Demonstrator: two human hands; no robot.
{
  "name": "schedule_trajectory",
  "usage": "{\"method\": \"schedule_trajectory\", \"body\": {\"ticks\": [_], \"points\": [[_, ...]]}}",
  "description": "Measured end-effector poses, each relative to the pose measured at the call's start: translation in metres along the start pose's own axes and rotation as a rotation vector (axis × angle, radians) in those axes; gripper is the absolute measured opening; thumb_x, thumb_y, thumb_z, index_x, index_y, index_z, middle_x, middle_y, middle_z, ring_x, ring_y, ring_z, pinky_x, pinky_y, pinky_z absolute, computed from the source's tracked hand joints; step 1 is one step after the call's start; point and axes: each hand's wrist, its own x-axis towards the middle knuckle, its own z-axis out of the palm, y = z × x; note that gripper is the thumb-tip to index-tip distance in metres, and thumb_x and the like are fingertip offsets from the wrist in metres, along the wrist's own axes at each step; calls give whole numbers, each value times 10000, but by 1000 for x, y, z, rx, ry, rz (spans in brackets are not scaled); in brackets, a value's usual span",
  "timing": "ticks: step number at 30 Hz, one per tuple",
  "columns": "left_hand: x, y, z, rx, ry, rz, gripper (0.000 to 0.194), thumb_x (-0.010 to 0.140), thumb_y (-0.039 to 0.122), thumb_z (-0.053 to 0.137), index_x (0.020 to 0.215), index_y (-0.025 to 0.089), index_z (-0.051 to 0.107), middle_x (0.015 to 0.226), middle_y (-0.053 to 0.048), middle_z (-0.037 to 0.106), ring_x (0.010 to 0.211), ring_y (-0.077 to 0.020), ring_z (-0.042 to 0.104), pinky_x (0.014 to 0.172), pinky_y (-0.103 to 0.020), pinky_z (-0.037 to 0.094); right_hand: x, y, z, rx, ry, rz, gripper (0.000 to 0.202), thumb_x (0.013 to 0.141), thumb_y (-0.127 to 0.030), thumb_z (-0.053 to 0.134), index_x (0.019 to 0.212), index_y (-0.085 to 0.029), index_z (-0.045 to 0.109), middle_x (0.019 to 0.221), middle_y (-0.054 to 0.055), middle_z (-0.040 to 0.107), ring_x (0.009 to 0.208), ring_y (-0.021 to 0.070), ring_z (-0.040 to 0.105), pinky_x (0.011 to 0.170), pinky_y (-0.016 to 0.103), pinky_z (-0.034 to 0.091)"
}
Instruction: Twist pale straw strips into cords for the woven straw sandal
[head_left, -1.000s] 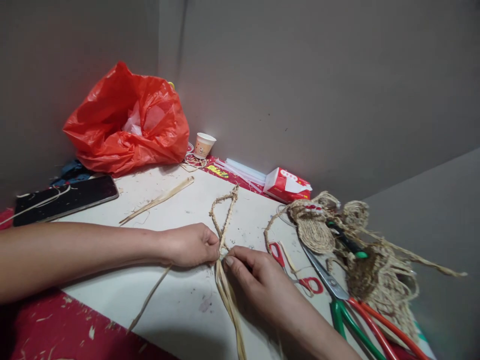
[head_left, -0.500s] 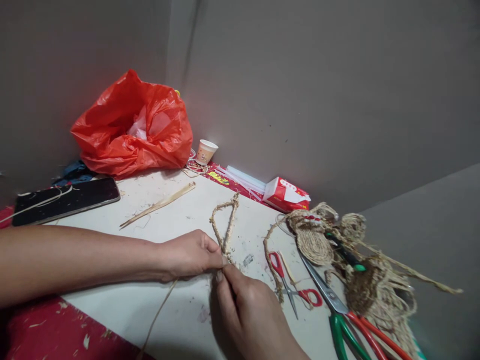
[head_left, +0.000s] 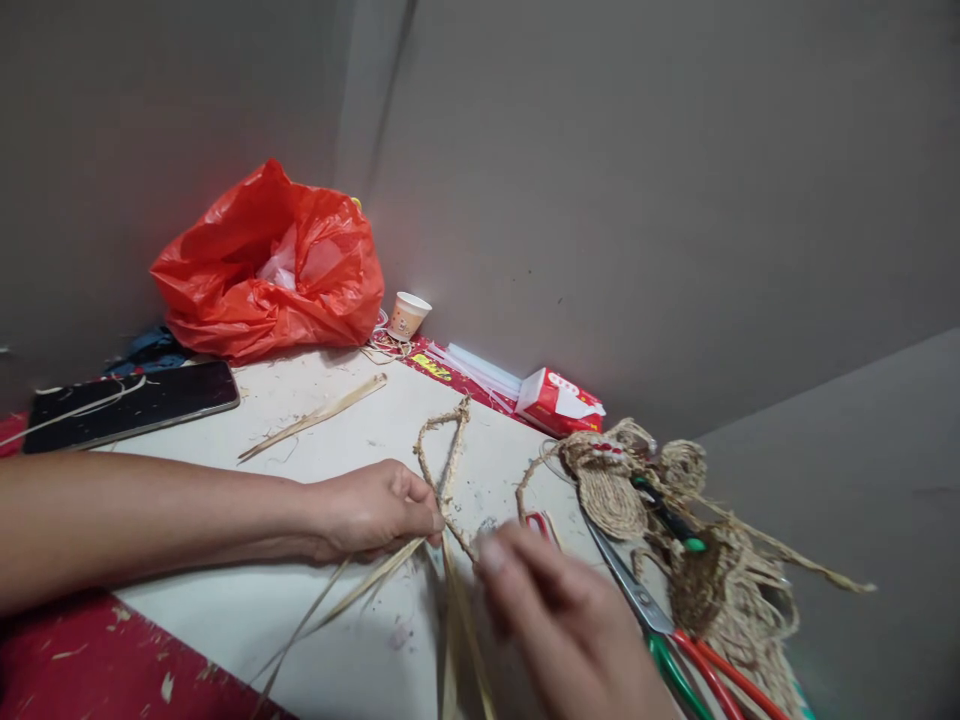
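Observation:
My left hand (head_left: 382,508) is closed in a pinch on a looped, twisted straw cord (head_left: 453,465). The loop stands up beyond my fingertips. Loose flat straw strands (head_left: 375,572) fan out below the pinch, toward me and to the left. A short cord end points from the pinch toward my right hand (head_left: 555,610). That hand hovers to the right with bent fingers, smeared by motion, so whether it holds a strand cannot be made out. Behind it, the red-handled small scissors (head_left: 537,522) are mostly hidden. Large shears (head_left: 637,595) with green and red handles lie on the right.
A red plastic bag (head_left: 300,310) sits at the back left beside a paper cup (head_left: 409,317). A phone (head_left: 135,405) lies at left, a split straw piece (head_left: 315,415) mid-table. A tissue pack (head_left: 559,402) and coiled straw cord (head_left: 615,500) line the right, near the walls.
My right hand has moved away from my left fingertips, to the right. Loose straw strands now show below the pinch. My left hand keeps its hold; the view has shifted slightly.

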Motion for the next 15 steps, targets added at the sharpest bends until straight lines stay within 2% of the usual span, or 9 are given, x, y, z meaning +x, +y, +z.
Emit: {"method": "schedule_trajectory", "body": {"ticks": [1, 2, 3, 4, 5, 8, 10, 15], "points": [[0, 1, 0, -3, -1, 4, 163, 723, 307, 596, 663, 164, 544, 321, 104, 276, 308, -56, 160, 347, -229, 89, 9, 3, 0, 137, 178, 87, 389, 885, -509, 425, 690, -199, 556, 598, 7, 541, 581, 149, 496, 541, 248, 385], [0, 1, 0, -12, -5, 14, 177, 725, 315, 600, 660, 162, 540, 329, 102, 291, 314, -53, 168, 359, -229, 92, 17, 7, 3, 302, 271, 151, 363, 865, -527, 461, 744, -201, 564, 629, 7, 554, 602, 150, 510, 560, 246, 403], [0, 0, 0, -28, -22, 32, 201, 729, 328, 601, 648, 158, 533, 348, 95, 324, 326, -49, 185, 373, -227, 104, 24, 11, 7, 459, 281, 192, 343, 845, -535, 501, 806, -202, 571, 649, 3, 566, 605, 144, 519, 578, 244, 417], [1, 0, 1, -47, -49, 55, 228, 733, 343, 600, 632, 154, 522, 374, 85, 362, 343, -46, 210, 390, -223, 128, 29, 14, 12, 594, 234, 226, 344, 833, -541, 524, 849, -200, 569, 631, -7, 563, 572, 133, 513, 567, 237, 418], [1, -1, 1, -60, -71, 79, 252, 735, 354, 600, 616, 150, 510, 401, 77, 392, 364, -44, 232, 409, -219, 154, 33, 17, 17, 688, 129, 250, 357, 835, -547, 522, 870, -194, 562, 591, -17, 550, 516, 117, 488, 528, 226, 403], [4, -2, 0, -25, -84, 102, 254, 726, 321, 609, 590, 146, 486, 457, 65, 424, 430, -49, 286, 463, -211, 215, 35, 22, 26, 827, -103, 337, 396, 832, -565, 519, 772, -174, 522, 443, -81, 387, 362, 56, 263, 371, 182, 215], [5, -2, -3, 43, -92, 86, 210, 731, 276, 588, 596, 141, 501, 484, 56, 435, 469, -61, 331, 486, -207, 243, 34, 24, 23, 893, -164, 365, 405, 804, -558, 566, 719, -166, 508, 437, -105, 306, 362, 38, 164, 352, 179, 115], [8, -2, -10, 295, -92, 96, 132, 745, 260, 538, 674, 150, 523, 543, 59, 424, 504, -72, 313, 492, -210, 251, 38, 33, 13, 1010, -307, 340, 453, 809, -503, 592, 558, -175, 405, 428, -105, 273, 353, 23, 146, 344, 182, 91]]}}
